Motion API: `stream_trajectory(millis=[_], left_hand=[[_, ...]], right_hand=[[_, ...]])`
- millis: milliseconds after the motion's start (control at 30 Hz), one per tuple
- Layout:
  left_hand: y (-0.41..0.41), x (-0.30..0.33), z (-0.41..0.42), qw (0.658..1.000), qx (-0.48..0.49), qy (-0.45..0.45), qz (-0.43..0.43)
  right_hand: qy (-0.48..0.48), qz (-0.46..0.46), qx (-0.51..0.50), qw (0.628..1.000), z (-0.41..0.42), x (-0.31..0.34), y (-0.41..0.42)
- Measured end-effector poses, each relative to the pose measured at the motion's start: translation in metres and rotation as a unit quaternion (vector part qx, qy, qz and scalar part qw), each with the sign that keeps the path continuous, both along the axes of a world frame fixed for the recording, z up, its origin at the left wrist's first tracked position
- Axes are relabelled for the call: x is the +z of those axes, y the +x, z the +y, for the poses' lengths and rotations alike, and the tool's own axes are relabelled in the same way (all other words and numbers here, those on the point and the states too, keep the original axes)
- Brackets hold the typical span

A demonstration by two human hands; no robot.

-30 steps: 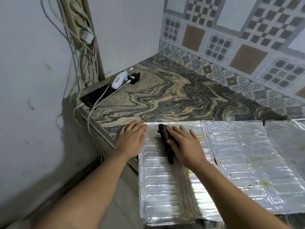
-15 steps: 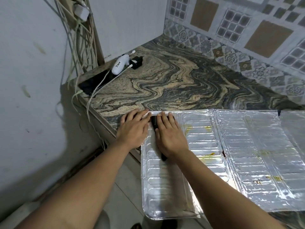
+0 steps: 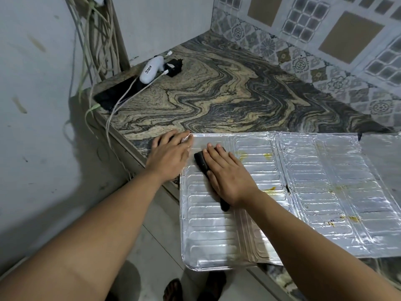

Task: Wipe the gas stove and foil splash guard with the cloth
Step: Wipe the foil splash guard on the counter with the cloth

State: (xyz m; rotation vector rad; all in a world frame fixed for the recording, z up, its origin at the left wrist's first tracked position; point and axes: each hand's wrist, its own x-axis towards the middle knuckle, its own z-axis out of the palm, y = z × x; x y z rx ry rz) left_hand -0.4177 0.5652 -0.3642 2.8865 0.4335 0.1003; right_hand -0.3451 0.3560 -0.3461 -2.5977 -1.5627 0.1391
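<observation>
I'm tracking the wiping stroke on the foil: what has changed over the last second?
The right hand slid the dark cloth left toward the left hand, then back right a little, where it presses the cloth flat. The left hand stayed flat on the corner of the foil sheet, which stayed spread on the counter, yellow stains still there.

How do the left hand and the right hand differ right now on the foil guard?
The left hand lies flat on the far left corner of the foil splash guard, partly over the marbled counter, with no cloth under it. The right hand lies further in on the foil and presses the dark cloth down. Both have straight fingers pointing away from the person.
</observation>
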Motion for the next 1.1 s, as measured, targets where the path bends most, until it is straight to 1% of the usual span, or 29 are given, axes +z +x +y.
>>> stream_trajectory(millis=[100, 200, 267, 300, 333, 400, 467, 500, 533, 700, 800, 933, 1033, 1100], left_hand=[[0.001, 0.005, -0.004, 1.0, 0.003, -0.02, 0.014], [0.008, 0.014, -0.017, 0.998, 0.028, -0.034, 0.049], [0.016, 0.023, -0.029, 0.997, 0.058, -0.029, 0.033], [0.02, 0.026, -0.037, 0.997, 0.067, -0.033, 0.002], [0.023, 0.029, -0.045, 0.995, 0.07, -0.056, -0.039], [0.03, 0.033, -0.061, 0.978, 0.068, -0.157, -0.123], [0.031, 0.031, -0.073, 0.94, 0.088, -0.286, -0.165], [0.03, 0.027, -0.076, 0.922, 0.101, -0.329, -0.176], [0.028, 0.022, -0.078, 0.916, 0.109, -0.34, -0.183], [0.023, 0.004, -0.081, 0.963, 0.078, -0.211, -0.151], [0.027, 0.0, -0.084, 0.991, 0.044, -0.099, -0.079], [0.03, -0.003, -0.086, 0.999, 0.038, -0.03, 0.009], [0.033, -0.003, -0.087, 0.998, 0.028, 0.029, 0.052], [0.034, -0.004, -0.087, 0.997, 0.03, 0.04, 0.067]], right_hand=[[0.0, -0.008, -0.026, 1.0, -0.003, -0.001, -0.003], [-0.001, -0.013, -0.041, 0.999, -0.002, -0.003, -0.004], [0.002, -0.011, -0.047, 0.999, 0.001, -0.004, -0.005], [0.003, -0.008, -0.051, 0.999, 0.002, -0.004, -0.005], [0.004, -0.006, -0.055, 0.998, 0.002, -0.004, -0.005], [0.013, 0.008, -0.057, 0.998, 0.002, -0.004, -0.004], [0.027, 0.032, -0.052, 0.998, 0.001, -0.003, -0.003], [0.03, 0.039, -0.051, 0.997, 0.0, -0.003, -0.003], [0.03, 0.042, -0.05, 0.997, 0.0, -0.003, -0.002], [0.018, 0.044, -0.071, 0.996, -0.002, -0.004, 0.007], [0.012, 0.036, -0.104, 0.994, -0.012, -0.004, 0.022], [0.004, 0.044, -0.128, 0.991, -0.034, -0.003, 0.05], [-0.007, 0.038, -0.129, 0.991, -0.057, -0.001, 0.072], [-0.01, 0.029, -0.137, 0.99, -0.074, -0.001, 0.085]])
